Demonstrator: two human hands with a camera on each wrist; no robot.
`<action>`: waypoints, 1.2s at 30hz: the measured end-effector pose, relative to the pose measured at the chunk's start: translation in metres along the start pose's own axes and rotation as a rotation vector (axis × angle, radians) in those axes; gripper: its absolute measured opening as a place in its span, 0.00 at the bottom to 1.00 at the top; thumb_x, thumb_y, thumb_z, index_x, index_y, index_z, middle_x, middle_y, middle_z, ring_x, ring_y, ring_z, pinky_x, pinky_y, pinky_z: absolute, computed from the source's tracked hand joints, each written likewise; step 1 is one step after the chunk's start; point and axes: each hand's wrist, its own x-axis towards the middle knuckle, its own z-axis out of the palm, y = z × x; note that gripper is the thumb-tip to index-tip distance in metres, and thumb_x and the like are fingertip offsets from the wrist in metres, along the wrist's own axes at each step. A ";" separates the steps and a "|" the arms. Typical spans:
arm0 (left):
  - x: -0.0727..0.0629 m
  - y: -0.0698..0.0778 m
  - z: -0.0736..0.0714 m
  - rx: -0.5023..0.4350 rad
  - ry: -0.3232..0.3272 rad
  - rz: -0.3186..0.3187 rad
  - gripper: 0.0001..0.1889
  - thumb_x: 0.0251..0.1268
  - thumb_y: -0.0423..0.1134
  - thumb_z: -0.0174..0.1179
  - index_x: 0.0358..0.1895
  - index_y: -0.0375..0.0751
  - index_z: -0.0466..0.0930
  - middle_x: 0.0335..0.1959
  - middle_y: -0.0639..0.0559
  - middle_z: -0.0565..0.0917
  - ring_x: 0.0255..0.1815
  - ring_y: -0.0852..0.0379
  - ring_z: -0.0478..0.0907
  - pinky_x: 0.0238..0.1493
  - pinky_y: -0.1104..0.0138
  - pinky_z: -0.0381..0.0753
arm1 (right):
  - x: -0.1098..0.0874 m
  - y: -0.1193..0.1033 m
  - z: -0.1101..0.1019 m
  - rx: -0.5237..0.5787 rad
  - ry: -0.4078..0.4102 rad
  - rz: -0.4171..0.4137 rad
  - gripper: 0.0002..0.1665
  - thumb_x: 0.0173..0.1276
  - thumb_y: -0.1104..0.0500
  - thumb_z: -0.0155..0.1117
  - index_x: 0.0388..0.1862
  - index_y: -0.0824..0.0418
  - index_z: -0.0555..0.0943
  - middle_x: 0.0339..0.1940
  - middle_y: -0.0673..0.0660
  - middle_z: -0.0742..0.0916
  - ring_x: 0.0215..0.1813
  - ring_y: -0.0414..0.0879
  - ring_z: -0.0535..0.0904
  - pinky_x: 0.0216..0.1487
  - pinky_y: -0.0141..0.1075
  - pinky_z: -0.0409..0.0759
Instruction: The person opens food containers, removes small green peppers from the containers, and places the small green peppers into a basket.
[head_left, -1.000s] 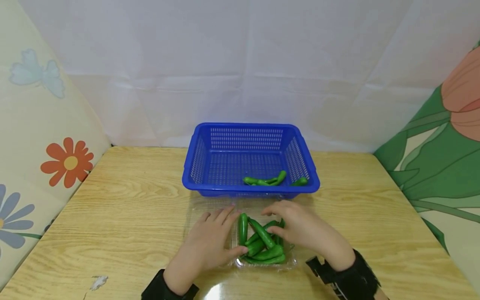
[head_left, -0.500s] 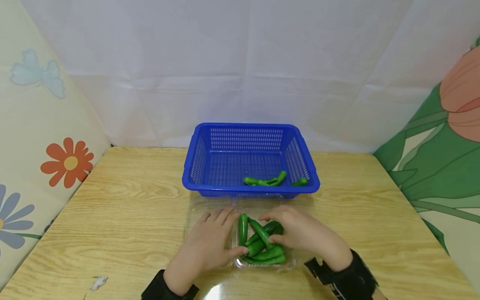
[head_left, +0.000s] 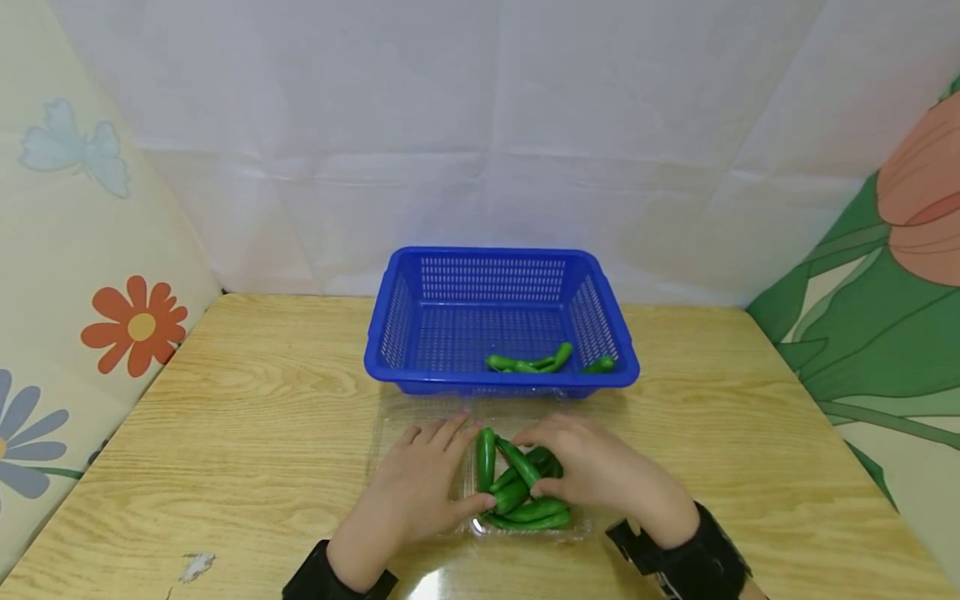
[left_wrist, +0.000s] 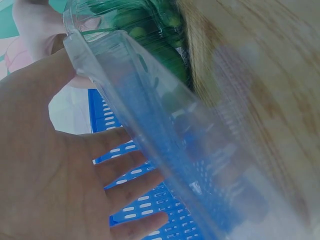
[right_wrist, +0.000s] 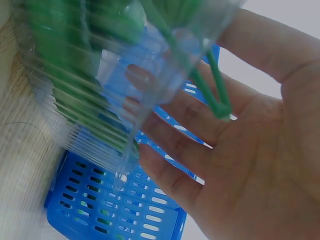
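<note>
Several green chili peppers (head_left: pixel 517 496) lie heaped in a clear plastic box (head_left: pixel 583 528), with a clear flap extending to its left. My left hand (head_left: pixel 420 483) rests over that flap, fingers spread, thumb at the box's left edge. The left wrist view shows the thumb by the plastic rim (left_wrist: pixel 82 52). From the right, my right hand (head_left: pixel 592 458) reaches over the heap, thumb on a long pepper and fingertips near its far end. Its fingers look loosely extended among the peppers in the right wrist view, where a green stem (right_wrist: pixel 217 102) pokes over the box wall.
A blue plastic basket (head_left: pixel 491 377) stands right behind the box, with a few green peppers (head_left: pixel 555 358) near its front right. Both sit on a wood-grain table (head_left: pixel 262 400). A white cloth backdrop (head_left: pixel 360 150) hangs behind.
My right hand has moved slightly left and down over the peppers, its thumb now overlapping the long one. Peppers at the box's right have shifted inward. The left hand has stayed put.
</note>
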 end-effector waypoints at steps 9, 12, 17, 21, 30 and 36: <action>0.000 0.000 0.002 0.010 0.019 0.006 0.44 0.63 0.71 0.54 0.74 0.45 0.63 0.75 0.46 0.64 0.71 0.44 0.66 0.68 0.47 0.67 | 0.001 -0.003 0.004 -0.017 -0.011 -0.004 0.32 0.51 0.55 0.82 0.56 0.60 0.84 0.53 0.55 0.86 0.56 0.52 0.81 0.58 0.51 0.79; 0.000 0.000 0.002 0.012 0.024 0.007 0.44 0.62 0.71 0.54 0.74 0.45 0.63 0.75 0.46 0.64 0.71 0.44 0.66 0.68 0.48 0.67 | 0.002 -0.004 0.007 -0.032 -0.004 -0.009 0.32 0.50 0.55 0.82 0.55 0.60 0.84 0.51 0.54 0.87 0.54 0.50 0.81 0.57 0.50 0.79; 0.000 0.000 0.002 0.016 0.021 0.008 0.45 0.63 0.71 0.54 0.74 0.44 0.63 0.75 0.46 0.64 0.71 0.45 0.66 0.68 0.48 0.67 | 0.003 -0.005 0.010 -0.046 0.003 -0.026 0.31 0.49 0.56 0.82 0.54 0.60 0.85 0.49 0.53 0.88 0.51 0.49 0.82 0.54 0.49 0.80; 0.000 0.000 0.002 0.013 0.012 0.004 0.45 0.63 0.71 0.54 0.75 0.45 0.62 0.76 0.46 0.63 0.72 0.44 0.65 0.69 0.48 0.66 | 0.003 -0.006 0.012 -0.043 0.010 -0.032 0.31 0.49 0.56 0.83 0.53 0.60 0.85 0.48 0.53 0.88 0.50 0.49 0.82 0.54 0.50 0.80; 0.000 0.001 0.001 0.004 -0.002 0.000 0.45 0.63 0.71 0.53 0.75 0.45 0.62 0.76 0.46 0.62 0.72 0.44 0.65 0.69 0.48 0.66 | 0.005 -0.004 0.018 -0.089 0.042 -0.028 0.28 0.53 0.52 0.81 0.52 0.60 0.85 0.47 0.52 0.88 0.49 0.47 0.82 0.55 0.49 0.79; 0.000 0.000 0.001 -0.006 0.010 -0.001 0.44 0.63 0.71 0.54 0.75 0.45 0.62 0.76 0.46 0.63 0.71 0.44 0.66 0.68 0.48 0.67 | 0.007 -0.004 0.021 -0.131 0.043 -0.012 0.29 0.53 0.51 0.81 0.52 0.60 0.85 0.47 0.53 0.88 0.50 0.49 0.82 0.56 0.50 0.77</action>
